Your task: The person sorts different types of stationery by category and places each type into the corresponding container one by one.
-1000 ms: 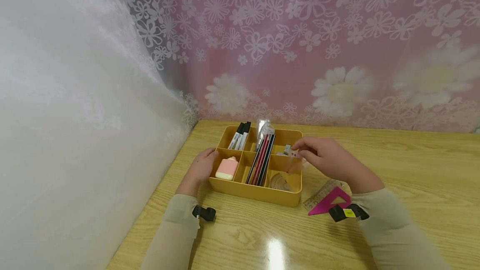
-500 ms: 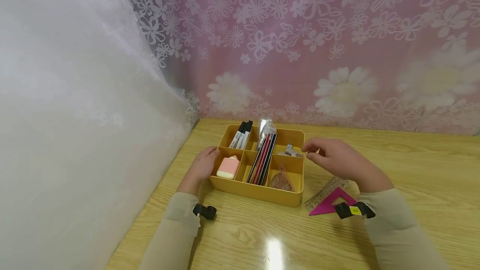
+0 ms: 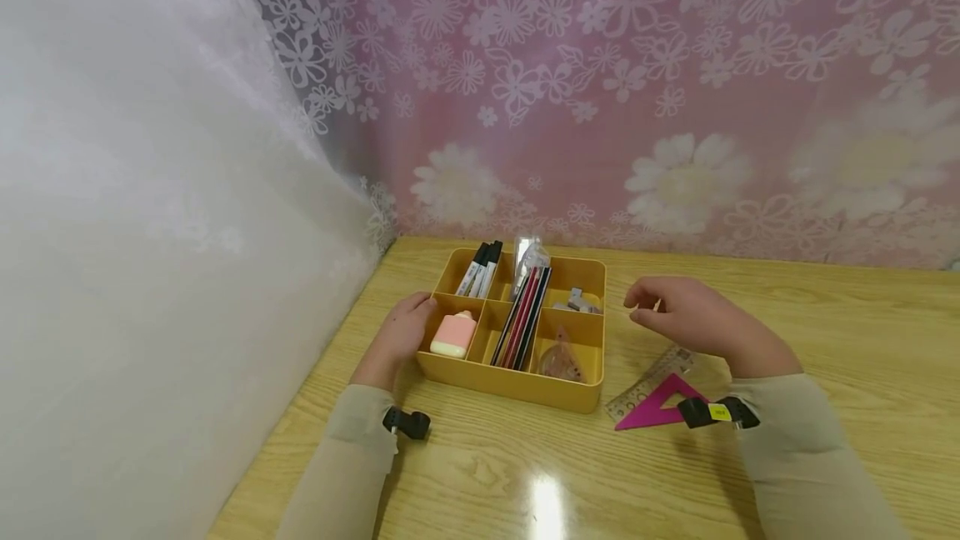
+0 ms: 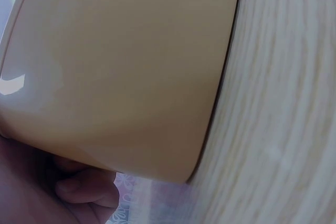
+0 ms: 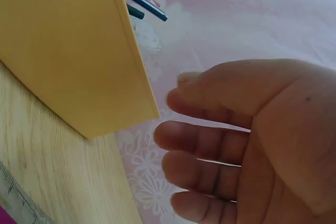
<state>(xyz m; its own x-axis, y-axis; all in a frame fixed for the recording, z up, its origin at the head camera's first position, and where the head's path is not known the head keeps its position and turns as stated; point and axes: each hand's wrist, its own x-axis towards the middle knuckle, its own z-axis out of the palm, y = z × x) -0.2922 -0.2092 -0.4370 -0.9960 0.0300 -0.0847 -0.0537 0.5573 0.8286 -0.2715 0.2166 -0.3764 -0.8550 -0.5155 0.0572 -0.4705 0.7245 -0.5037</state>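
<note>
A yellow divided organizer tray (image 3: 510, 388) stands on the table. My left hand (image 3: 405, 328) holds its left wall, fingers at the rim; the left wrist view shows curled fingers (image 4: 89, 190) by the tray's corner. My right hand (image 3: 686, 315) is in the air to the right of the tray, holding nothing, its fingers (image 5: 202, 171) loosely bent. In the tray are black-capped markers (image 3: 480, 269), a pink and cream bottle-shaped item (image 3: 453, 333), several pencils (image 3: 522, 319), a clear plastic packet (image 3: 529, 258), small grey pieces (image 3: 579, 302) and a clear pinkish item with a pointed top (image 3: 561, 359).
On the table right of the tray lie a clear ruler (image 3: 648, 383) and a magenta set square (image 3: 651, 412), partly under the right wrist. A white sheet (image 3: 150, 232) hangs at the left. Behind the table hangs a pink floral curtain (image 3: 555, 173).
My right hand has drawn back to the right, from above the tray's right side to beside it. The clear pinkish item now shows plainly in the front right compartment. The left hand stays put.
</note>
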